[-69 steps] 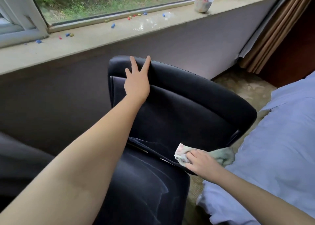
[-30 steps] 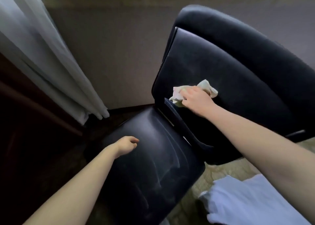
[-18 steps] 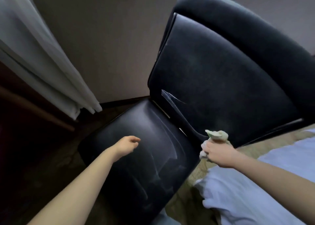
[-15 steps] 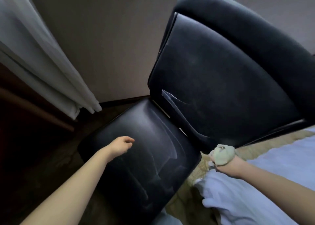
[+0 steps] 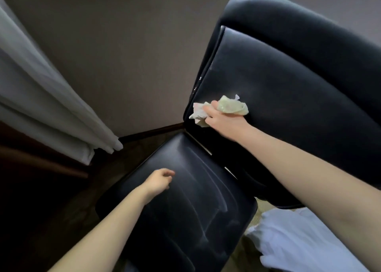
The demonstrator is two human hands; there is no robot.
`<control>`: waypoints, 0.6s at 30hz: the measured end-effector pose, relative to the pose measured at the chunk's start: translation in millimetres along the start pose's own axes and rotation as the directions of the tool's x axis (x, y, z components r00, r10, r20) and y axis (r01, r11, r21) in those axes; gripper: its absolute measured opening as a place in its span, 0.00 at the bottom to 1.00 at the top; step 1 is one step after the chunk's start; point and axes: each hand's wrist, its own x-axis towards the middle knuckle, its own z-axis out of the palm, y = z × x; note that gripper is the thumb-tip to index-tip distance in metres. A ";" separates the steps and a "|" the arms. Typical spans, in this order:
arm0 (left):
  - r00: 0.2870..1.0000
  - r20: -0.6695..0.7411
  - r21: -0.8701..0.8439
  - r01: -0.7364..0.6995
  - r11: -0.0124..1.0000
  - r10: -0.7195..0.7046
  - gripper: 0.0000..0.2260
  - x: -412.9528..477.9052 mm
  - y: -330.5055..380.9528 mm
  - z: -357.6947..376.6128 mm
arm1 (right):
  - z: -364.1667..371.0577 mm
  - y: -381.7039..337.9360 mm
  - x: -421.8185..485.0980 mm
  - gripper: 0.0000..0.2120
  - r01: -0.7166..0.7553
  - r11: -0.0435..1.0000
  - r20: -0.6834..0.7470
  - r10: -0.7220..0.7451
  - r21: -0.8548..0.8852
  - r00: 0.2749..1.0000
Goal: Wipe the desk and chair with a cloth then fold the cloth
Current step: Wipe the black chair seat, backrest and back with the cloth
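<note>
Cloth (image 5: 229, 106), pale and crumpled, sits bunched in the right hand (image 5: 224, 125), whose fingers curl round it and press it against the lower left of the black chair (image 5: 288, 106) backrest, while the left hand (image 5: 158, 181) hangs over the seat, fingers loosely curled, holding nothing.

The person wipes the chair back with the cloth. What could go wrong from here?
1. The cloth is bunched in the right hand, so little of it meets the backrest; patches may be missed.
2. The left hand grips nothing, so the chair could shift under the push.
3. The seat shows streaks; it may need another pass.
</note>
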 end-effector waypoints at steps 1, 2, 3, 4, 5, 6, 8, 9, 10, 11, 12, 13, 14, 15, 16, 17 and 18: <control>0.999 -0.027 -0.040 -0.033 0.999 0.032 0.14 9.6 10.8 -6.4 | 6.6 -3.5 0.9 0.19 0.090 0.982 0.029 -0.086 -0.167 0.996; 0.996 -0.057 -0.088 -0.073 0.993 0.068 0.15 15.9 24.5 -12.0 | 17.6 3.0 -0.5 0.13 0.227 0.938 0.074 -0.215 -0.264 0.974; 0.990 -0.081 -0.120 -0.122 0.985 0.113 0.16 21.3 39.8 -18.0 | 17.5 6.4 -5.8 0.07 0.248 0.933 0.093 -0.231 -0.262 0.969; 0.982 -0.097 -0.130 -0.172 0.977 0.160 0.18 26.8 57.0 -24.7 | 19.4 12.3 -14.4 0.04 0.181 0.955 0.111 -0.158 -0.237 0.981; 0.974 -0.104 -0.137 -0.215 0.967 0.201 0.20 31.7 74.4 -32.1 | 30.7 23.1 -29.6 0.05 0.102 0.985 0.162 -0.079 -0.139 0.984; 0.965 -0.106 -0.147 -0.253 0.956 0.239 0.23 35.0 92.0 -39.1 | 43.4 40.6 -48.1 0.06 0.142 0.980 0.172 -0.117 -0.141 0.978; 0.941 -0.083 -0.135 -0.336 0.932 0.327 0.28 43.9 126.5 -51.6 | 69.8 84.5 -94.0 0.06 0.223 0.922 0.235 -0.151 -0.318 0.960; 0.925 -0.047 -0.110 -0.381 0.918 0.378 0.31 48.3 140.8 -55.5 | 83.1 105.7 -119.0 0.09 0.140 0.931 0.255 -0.052 -0.337 0.966; 0.903 -0.004 -0.090 -0.428 0.900 0.429 0.33 51.6 152.4 -57.6 | 89.4 119.1 -135.4 0.12 0.051 0.934 0.283 0.054 -0.353 0.958; 0.886 0.039 -0.066 -0.460 0.885 0.463 0.35 54.0 161.3 -57.9 | 93.5 131.0 -149.4 0.16 0.028 0.902 0.297 0.113 -0.432 0.948; 0.876 0.066 -0.027 -0.477 0.878 0.478 0.37 56.2 168.0 -57.3 | 97.0 134.6 -156.4 0.14 0.023 0.883 0.329 0.150 -0.469 0.932; 0.877 0.073 0.013 -0.476 0.879 0.474 0.37 56.7 173.2 -55.3 | 97.4 129.1 -152.8 0.08 0.036 0.873 0.362 0.164 -0.487 0.918; 0.882 0.075 0.037 -0.470 0.882 0.466 0.38 54.5 176.5 -53.2 | 94.4 117.6 -144.1 0.03 0.121 0.884 0.421 0.092 -0.452 0.903; 0.883 0.076 0.032 -0.467 0.884 0.464 0.39 53.2 177.9 -49.1 | 91.9 104.0 -129.5 0.06 0.222 0.877 0.432 -0.018 -0.427 0.902; 0.883 0.075 0.009 -0.466 0.885 0.464 0.40 52.1 177.9 -44.5 | 82.9 82.6 -104.5 0.06 0.261 0.880 0.425 -0.076 -0.396 0.902; 0.883 0.073 -0.016 -0.463 0.886 0.463 0.41 52.0 176.5 -41.6 | 75.1 62.8 -76.1 0.09 0.221 0.905 0.368 -0.078 -0.365 0.927; 0.884 0.064 -0.041 -0.462 0.886 0.464 0.42 53.1 174.5 -39.1 | 67.7 44.3 -52.2 0.12 0.217 0.921 0.301 -0.118 -0.322 0.946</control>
